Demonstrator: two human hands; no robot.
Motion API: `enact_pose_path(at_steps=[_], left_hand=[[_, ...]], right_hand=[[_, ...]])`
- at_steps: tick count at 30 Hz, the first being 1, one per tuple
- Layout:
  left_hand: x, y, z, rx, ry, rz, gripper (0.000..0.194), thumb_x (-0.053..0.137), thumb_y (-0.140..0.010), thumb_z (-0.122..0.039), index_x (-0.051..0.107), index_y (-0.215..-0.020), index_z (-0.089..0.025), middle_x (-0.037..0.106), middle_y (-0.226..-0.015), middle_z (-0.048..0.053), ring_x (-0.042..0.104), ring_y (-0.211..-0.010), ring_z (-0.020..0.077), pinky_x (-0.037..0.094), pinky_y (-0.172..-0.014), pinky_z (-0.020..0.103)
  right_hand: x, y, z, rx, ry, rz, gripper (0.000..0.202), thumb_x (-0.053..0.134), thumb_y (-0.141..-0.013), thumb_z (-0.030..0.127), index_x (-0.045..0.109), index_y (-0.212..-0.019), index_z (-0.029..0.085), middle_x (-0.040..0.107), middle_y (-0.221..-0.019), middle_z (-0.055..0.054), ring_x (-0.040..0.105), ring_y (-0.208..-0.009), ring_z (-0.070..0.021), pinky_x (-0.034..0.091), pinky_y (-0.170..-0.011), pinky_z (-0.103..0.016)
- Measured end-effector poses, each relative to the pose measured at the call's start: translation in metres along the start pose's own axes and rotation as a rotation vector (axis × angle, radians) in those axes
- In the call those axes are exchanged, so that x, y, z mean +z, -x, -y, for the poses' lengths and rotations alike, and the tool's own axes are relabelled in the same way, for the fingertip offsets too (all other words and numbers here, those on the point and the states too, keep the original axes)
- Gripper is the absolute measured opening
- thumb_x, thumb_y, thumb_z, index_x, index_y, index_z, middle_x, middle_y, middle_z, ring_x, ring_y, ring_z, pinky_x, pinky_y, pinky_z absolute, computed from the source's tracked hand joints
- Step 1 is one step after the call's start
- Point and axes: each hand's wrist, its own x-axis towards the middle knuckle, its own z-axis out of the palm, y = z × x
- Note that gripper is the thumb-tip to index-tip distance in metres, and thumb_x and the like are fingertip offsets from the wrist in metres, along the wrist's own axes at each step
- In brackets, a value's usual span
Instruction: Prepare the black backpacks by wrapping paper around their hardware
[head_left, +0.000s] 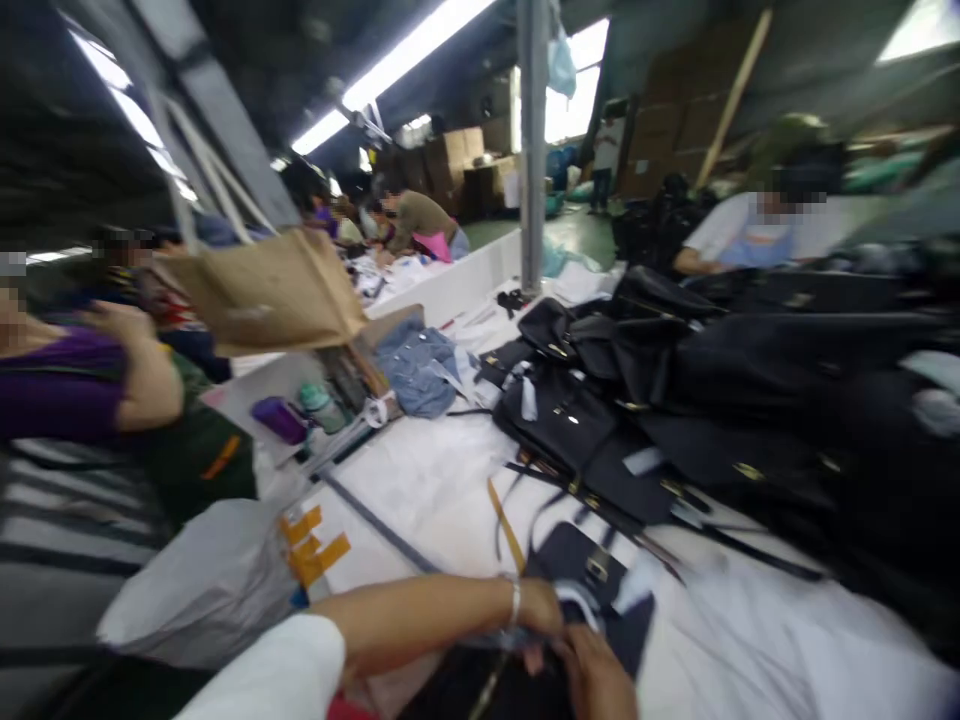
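Observation:
My left hand (538,606), with a pale band at the wrist, reaches in from the lower left and is closed at the edge of a black bag (574,555). Close against it, my right hand (600,672) has its fingers bent and pressed on the same bag. The bag lies on the white table and has a flap with a metal buckle (597,569). A curved white strip (579,604) shows beside my fingers, its kind unclear. Dark material with a zipper (487,690) lies below my hands. My fingertips are partly hidden and blurred.
Black bags (570,420) are heaped at the right. A blue denim piece (420,365), a purple object (279,420) and a green-lidded bottle (321,408) stand beyond the table (420,470). A paper bag (277,295) hangs at left. Co-workers sit at left and right.

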Motion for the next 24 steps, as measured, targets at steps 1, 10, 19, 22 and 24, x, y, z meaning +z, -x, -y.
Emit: enact_pose_path(at_steps=[1, 10, 19, 22, 24], left_hand=[[0.005, -0.01, 0.001, -0.036, -0.006, 0.068, 0.027, 0.057, -0.09, -0.036, 0.06, -0.106, -0.015, 0.065, -0.101, 0.006, 0.063, -0.084, 0.0163, 0.055, -0.073, 0.035], [0.014, -0.044, 0.016, -0.279, -0.082, 0.303, 0.029, 0.053, -0.091, -0.04, 0.061, -0.103, -0.014, 0.067, -0.088, 0.004, 0.064, -0.069, 0.0137, 0.055, -0.065, 0.031], [0.018, -0.063, 0.027, -0.438, -0.095, 0.274, 0.039, 0.041, -0.09, -0.046, 0.061, -0.099, -0.014, 0.069, -0.067, 0.012, 0.066, -0.051, 0.0255, 0.056, -0.054, 0.043], [0.018, -0.073, 0.036, -0.517, -0.111, 0.248, 0.053, 0.019, -0.095, -0.045, 0.06, -0.093, -0.011, 0.064, -0.056, 0.011, 0.063, -0.045, 0.0265, 0.055, -0.051, 0.046], [0.016, -0.077, 0.041, -0.544, -0.115, 0.255, 0.064, 0.005, -0.095, -0.045, 0.059, -0.089, -0.012, 0.06, -0.05, 0.009, 0.062, -0.043, 0.0255, 0.055, -0.051, 0.044]], right_hand=[[-0.007, 0.019, -0.003, 0.069, 0.048, -0.036, 0.024, 0.044, -0.088, 0.023, 0.066, -0.086, 0.03, 0.069, -0.083, -0.004, 0.066, -0.08, -0.0258, 0.055, -0.071, -0.041], [-0.018, 0.039, 0.002, 0.214, 0.242, 0.002, 0.026, 0.04, -0.087, 0.012, 0.062, -0.08, 0.023, 0.068, -0.084, -0.006, 0.065, -0.083, -0.0208, 0.051, -0.073, -0.029], [-0.023, 0.044, -0.02, 0.435, -0.454, 0.039, 0.024, 0.044, -0.087, 0.037, 0.062, -0.085, 0.021, 0.069, -0.079, -0.004, 0.065, -0.074, -0.0222, 0.05, -0.068, -0.032], [-0.015, 0.039, -0.024, 0.475, -0.346, 0.001, 0.024, 0.044, -0.086, 0.036, 0.057, -0.072, 0.022, 0.065, -0.066, -0.001, 0.062, -0.065, -0.0217, 0.047, -0.062, -0.031], [-0.014, 0.036, -0.023, 0.501, -0.297, 0.027, 0.023, 0.042, -0.086, 0.033, 0.056, -0.071, 0.023, 0.065, -0.066, 0.0, 0.063, -0.066, -0.0205, 0.046, -0.063, -0.03]])
